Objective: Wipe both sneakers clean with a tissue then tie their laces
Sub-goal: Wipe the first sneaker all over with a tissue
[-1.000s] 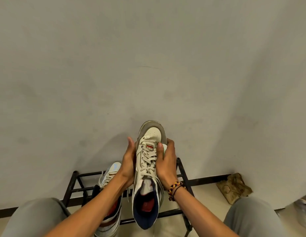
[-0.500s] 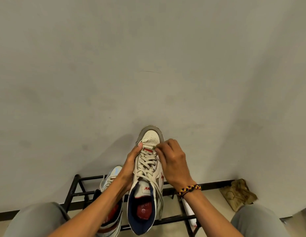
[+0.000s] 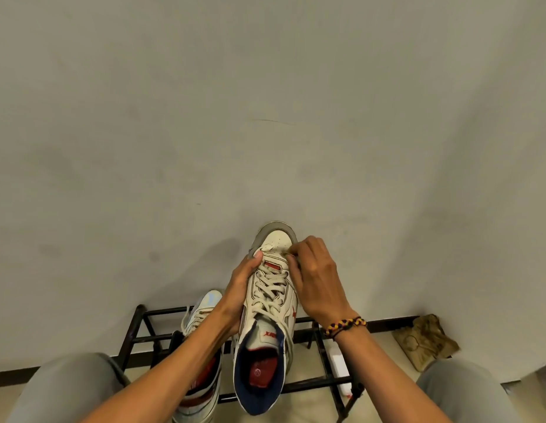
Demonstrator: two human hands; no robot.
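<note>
— What was being held, and what was it made of?

— A white sneaker [image 3: 267, 303] was held up in front of a plain grey wall [image 3: 265, 102]. It was made of smooth leather with small holes on its round toe cap, a grey rubber rim at the toe, red patches, and a dark blue soft lining inside. Flat cream laces [image 3: 270, 285] were crossed up its front.

— How was it held?

— It was gripped by the left hand [image 3: 239, 288] from its 9 o'clock side, with the thumb laid near the top of the laces. The right hand [image 3: 316, 279] was seen at its 3 o'clock side, with the fingers curled and pinched at the edge near the toe. What was pinched there could not be told; it was too small.

— Where was the other sneaker [image 3: 201, 361]?

— It was set on a black metal rack [image 3: 143, 328] made of thin bars, at 7 o'clock from the held one, partly hidden by the left arm. Red and white stripes and a pale blue toe were seen on it.

— What else was seen?

— A braided bracelet [image 3: 346, 325] of yellow, red and dark threads was worn on the right wrist. A crumpled brown paper bag [image 3: 427, 340] was left on the floor at 4 o'clock. Grey trouser knees were seen at both bottom corners.
</note>
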